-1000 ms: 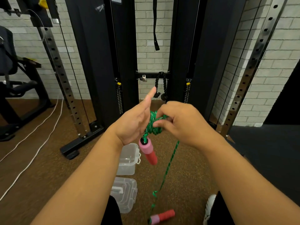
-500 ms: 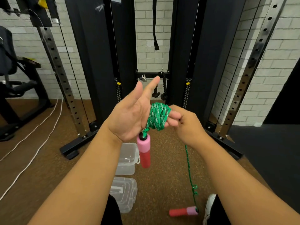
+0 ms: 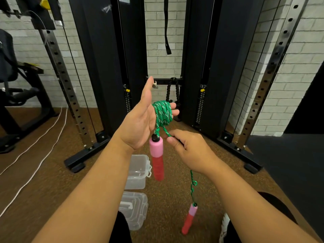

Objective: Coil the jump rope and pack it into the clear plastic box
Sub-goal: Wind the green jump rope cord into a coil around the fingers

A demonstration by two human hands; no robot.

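The green jump rope (image 3: 162, 113) is wound in a thick coil around the fingers of my left hand (image 3: 140, 121), which is raised palm up with the thumb pointing up. One pink and red handle (image 3: 157, 159) hangs from the coil below that hand. My right hand (image 3: 188, 150) sits just under the coil and pinches the free strand. That strand drops behind the right wrist to the second handle (image 3: 190, 219), which dangles near the floor. The clear plastic box (image 3: 137, 172) lies open on the floor below my hands, with its lid (image 3: 134, 209) nearer to me.
A black cable machine frame (image 3: 198, 58) with perforated steel uprights (image 3: 68, 88) stands right ahead. White cables (image 3: 35, 155) trail over the brown floor at left. A dark mat (image 3: 289, 163) covers the floor at right. My knees and a shoe (image 3: 224, 228) are at the bottom edge.
My right hand has dropped from beside the coil to below it, drawing the strand down. The lower handle has swung from lying flat to hanging upright. The left hand has risen slightly.
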